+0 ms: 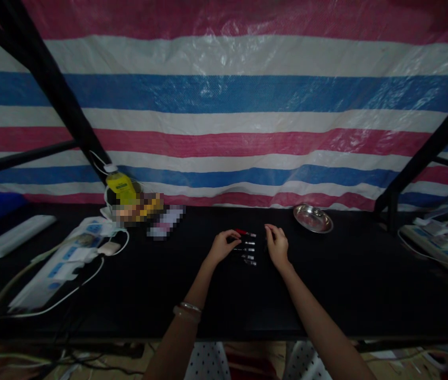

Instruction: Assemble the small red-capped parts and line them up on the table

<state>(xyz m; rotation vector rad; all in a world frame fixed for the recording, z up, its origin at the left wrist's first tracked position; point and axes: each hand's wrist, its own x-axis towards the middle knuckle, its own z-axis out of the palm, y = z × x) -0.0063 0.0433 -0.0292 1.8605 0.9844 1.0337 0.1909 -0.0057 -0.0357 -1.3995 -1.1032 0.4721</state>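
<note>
Several small dark plugs with silver tips (249, 250) lie in a row on the black table (327, 279), between my two hands. My left hand (222, 246) is curled, its fingertips pinched on a red-handled piece (243, 233) at the top of the row. My right hand (277, 244) rests just right of the row with fingers bent inward, pinched on something small and dark that I cannot make out.
A round metal dish (313, 218) sits to the right at the back. At the left are a yellow bottle (120, 187), a white power strip (61, 258) with cables and a white bar (14, 235). Another power strip (441, 240) lies far right. A striped tarp (224, 105) hangs behind.
</note>
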